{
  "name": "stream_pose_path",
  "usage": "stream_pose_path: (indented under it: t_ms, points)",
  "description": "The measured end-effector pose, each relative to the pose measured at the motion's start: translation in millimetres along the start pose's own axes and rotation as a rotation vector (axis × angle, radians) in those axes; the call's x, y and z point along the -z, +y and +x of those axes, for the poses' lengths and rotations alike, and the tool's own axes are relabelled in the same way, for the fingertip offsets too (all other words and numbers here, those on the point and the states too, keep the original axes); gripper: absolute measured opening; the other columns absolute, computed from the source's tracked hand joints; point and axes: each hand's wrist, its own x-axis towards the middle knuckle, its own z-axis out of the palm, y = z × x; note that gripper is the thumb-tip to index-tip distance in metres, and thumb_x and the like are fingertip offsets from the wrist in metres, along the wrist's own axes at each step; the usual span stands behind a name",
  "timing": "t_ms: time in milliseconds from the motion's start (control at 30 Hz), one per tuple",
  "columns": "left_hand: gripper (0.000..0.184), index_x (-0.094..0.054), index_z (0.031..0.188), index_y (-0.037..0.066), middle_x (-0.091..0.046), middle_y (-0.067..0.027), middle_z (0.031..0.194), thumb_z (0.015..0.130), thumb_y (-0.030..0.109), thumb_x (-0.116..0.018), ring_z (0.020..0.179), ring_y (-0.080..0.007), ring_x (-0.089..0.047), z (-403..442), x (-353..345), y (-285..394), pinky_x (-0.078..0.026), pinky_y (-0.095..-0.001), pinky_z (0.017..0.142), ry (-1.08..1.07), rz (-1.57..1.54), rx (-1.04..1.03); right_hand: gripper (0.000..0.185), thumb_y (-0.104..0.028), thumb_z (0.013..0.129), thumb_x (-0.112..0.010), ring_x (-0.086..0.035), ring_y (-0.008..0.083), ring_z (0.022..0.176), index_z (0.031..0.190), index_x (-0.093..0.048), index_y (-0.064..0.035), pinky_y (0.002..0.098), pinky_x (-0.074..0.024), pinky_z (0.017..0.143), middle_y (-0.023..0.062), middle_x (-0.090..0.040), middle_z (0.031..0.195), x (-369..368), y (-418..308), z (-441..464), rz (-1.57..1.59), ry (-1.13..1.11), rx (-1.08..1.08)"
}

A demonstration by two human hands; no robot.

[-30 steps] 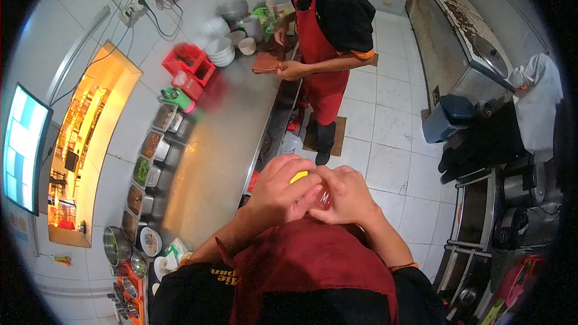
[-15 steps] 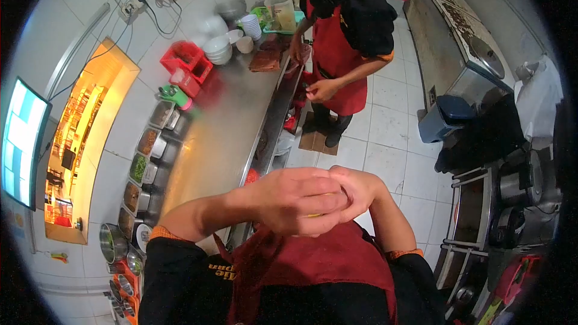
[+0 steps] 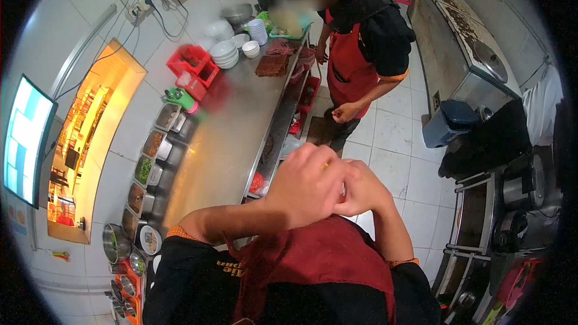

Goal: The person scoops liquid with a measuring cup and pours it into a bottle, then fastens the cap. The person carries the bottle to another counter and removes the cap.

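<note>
My left hand (image 3: pixel 306 182) and my right hand (image 3: pixel 362 189) are pressed together in front of my chest, above the red apron (image 3: pixel 325 253). The fingers of both are curled closed. A small pale glint (image 3: pixel 343 190) shows in the gap between them; I cannot make out what it is. On a left finger sits a yellow ring (image 3: pixel 325 167). Beyond and left of my hands runs a steel counter (image 3: pixel 223 138).
Food tubs (image 3: pixel 144 170) line the wall side. White bowls (image 3: pixel 224 54), a red bin (image 3: pixel 188 60) and brown folded cloths (image 3: pixel 272 65) occupy the counter's far end. A co-worker (image 3: pixel 355 48) stands beyond it. Right are a grey-blue trash bin (image 3: pixel 445 123) and a metal rack (image 3: pixel 469 204).
My clasped hands have turned, with the left hand's knuckles now higher. The co-worker has straightened up and shifted slightly right, an arm now hanging lower. The view has shifted a little.
</note>
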Motion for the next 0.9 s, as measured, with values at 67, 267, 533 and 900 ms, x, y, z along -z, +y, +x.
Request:
stream_pose_path:
  t_ms: [67, 267, 533, 900]
  points:
    - [0.020, -0.063, 0.095, 0.006, -0.060, -0.0095, 0.100, 0.076, 0.014, -0.066, 0.093, -0.0309, -0.057, 2, 2, -1, -0.048, -0.0429, 0.080, -0.007, -0.020, -0.105, 0.055, -0.028, 0.062, -0.078, -0.066, 0.0325, 0.073, 0.108, -0.060, -0.0045, 0.0388, -0.0516, 0.071, 0.0104, -0.066, 0.078, 5, 12, -3, 0.168, -0.150, 0.016]
    - [0.025, -0.064, 0.096, 0.008, -0.061, -0.0124, 0.104, 0.079, 0.025, -0.070, 0.104, -0.0313, -0.060, 18, 8, -20, -0.050, -0.0455, 0.088, -0.064, -0.362, -0.809, 0.071, -0.018, 0.065, -0.085, -0.062, 0.0257, 0.109, 0.127, -0.055, -0.0011, 0.0328, -0.0470, 0.096, 0.0120, -0.065, 0.118, 2, 16, 3, 0.742, -0.392, 0.328]
    - [0.053, -0.056, 0.118, 0.009, -0.056, -0.0167, 0.118, 0.081, 0.040, -0.076, 0.106, -0.0349, -0.058, 16, 5, -45, -0.045, -0.0494, 0.095, 0.104, -0.513, -0.526, 0.076, -0.025, 0.068, -0.083, -0.062, 0.0265, 0.111, 0.132, -0.050, -0.0003, 0.0358, -0.0447, 0.100, 0.0128, -0.064, 0.119, 7, 13, -9, 0.788, -0.249, 0.146]
    - [0.056, -0.055, 0.137, 0.012, -0.033, -0.0211, 0.152, 0.081, 0.016, -0.061, 0.138, -0.0393, -0.037, 5, 13, -61, -0.025, -0.0480, 0.115, -0.309, -1.012, -0.124, 0.073, -0.029, 0.072, -0.080, -0.061, 0.0230, 0.112, 0.130, -0.049, 0.0013, 0.0346, -0.0459, 0.098, 0.0148, -0.062, 0.121, 14, 15, -8, 0.595, -0.117, 0.153]
